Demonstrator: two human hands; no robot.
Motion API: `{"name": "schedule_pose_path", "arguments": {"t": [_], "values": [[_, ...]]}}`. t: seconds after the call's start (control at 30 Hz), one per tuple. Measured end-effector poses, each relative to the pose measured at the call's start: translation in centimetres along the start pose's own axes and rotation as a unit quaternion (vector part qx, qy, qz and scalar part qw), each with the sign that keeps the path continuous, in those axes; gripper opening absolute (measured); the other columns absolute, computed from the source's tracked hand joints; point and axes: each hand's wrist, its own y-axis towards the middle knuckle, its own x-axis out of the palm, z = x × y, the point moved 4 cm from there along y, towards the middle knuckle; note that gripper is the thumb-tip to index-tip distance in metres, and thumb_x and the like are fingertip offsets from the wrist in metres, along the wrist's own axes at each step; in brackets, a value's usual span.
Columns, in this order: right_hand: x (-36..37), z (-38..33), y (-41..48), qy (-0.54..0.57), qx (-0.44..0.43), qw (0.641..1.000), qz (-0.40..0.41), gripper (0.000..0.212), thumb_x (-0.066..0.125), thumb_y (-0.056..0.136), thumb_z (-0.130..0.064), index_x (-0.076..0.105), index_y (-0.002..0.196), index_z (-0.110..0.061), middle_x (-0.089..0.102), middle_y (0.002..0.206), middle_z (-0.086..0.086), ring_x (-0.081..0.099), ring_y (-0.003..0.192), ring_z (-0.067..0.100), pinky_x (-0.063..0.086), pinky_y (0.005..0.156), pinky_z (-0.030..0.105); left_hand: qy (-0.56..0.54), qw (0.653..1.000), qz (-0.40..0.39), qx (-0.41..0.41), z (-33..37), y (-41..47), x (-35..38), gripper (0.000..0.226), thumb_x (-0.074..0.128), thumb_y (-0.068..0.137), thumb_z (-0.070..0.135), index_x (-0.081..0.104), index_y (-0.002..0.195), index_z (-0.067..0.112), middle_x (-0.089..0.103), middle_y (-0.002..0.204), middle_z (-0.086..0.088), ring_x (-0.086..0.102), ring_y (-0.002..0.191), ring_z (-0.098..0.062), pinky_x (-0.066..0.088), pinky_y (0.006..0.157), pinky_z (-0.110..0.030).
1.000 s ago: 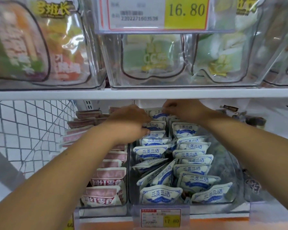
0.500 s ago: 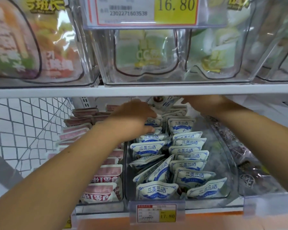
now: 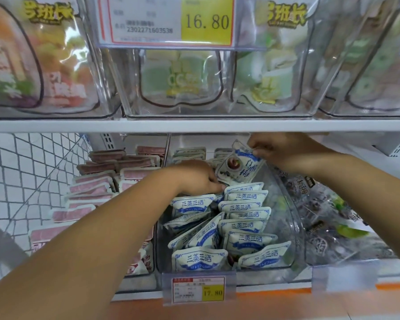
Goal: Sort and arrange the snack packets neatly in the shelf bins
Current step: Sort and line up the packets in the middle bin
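Observation:
A clear bin [image 3: 293, 227] on the lower shelf holds several white-and-blue snack packets [image 3: 243, 227] in two rough rows. My right hand [image 3: 284, 150] pinches the top edge of one such packet [image 3: 239, 166], which hangs lifted and tilted above the back of the bin, just under the upper shelf. My left hand [image 3: 198, 179] reaches into the left row at the back. Its fingers are curled down among the packets there; whether it grips one is hidden.
A bin of pink packets [image 3: 95, 181] stands to the left, with a wire mesh panel [image 3: 26, 172] beyond it. A bin of dark clear-wrapped snacks [image 3: 333, 218] sits to the right. The upper shelf edge [image 3: 194, 125] hangs close over both hands. A price tag [image 3: 198, 289] fronts the middle bin.
My right hand has drawn one white-and-blue packet up out of the back of the bin and holds it raised. My left hand has sunk lower into the left row.

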Motion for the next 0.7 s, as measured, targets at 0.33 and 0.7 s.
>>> {"name": "schedule_pose_path", "arguments": {"t": [0.33,0.7], "values": [[1.9,-1.6,1.8,-0.097,-0.056,0.984,-0.141,0.035,0.061,0.091,-0.036,0.059,0.126,-0.031,0.057,0.117,-0.009,0.049,0.109,0.008,0.032,0.083,0.021,0.047,0.999,-0.024,-0.008,-0.4,-1.0,-1.7,0.039,0.061,0.092,0.035,0.059,0.129,0.022,0.058,0.133,0.003,0.057,0.114,-0.018,0.042,0.098,-0.03],[3.4,-2.7,2.7,-0.207,-0.073,0.955,-0.198,0.012,0.063,0.089,-0.033,0.068,0.099,-0.028,0.045,0.073,-0.015,0.048,0.083,0.016,0.036,0.074,0.022,0.012,0.996,0.083,0.002,-1.7,-1.5,-1.8,0.033,0.066,0.088,0.036,0.064,0.12,0.028,0.058,0.13,0.007,0.054,0.113,-0.017,0.041,0.094,-0.03]]}}
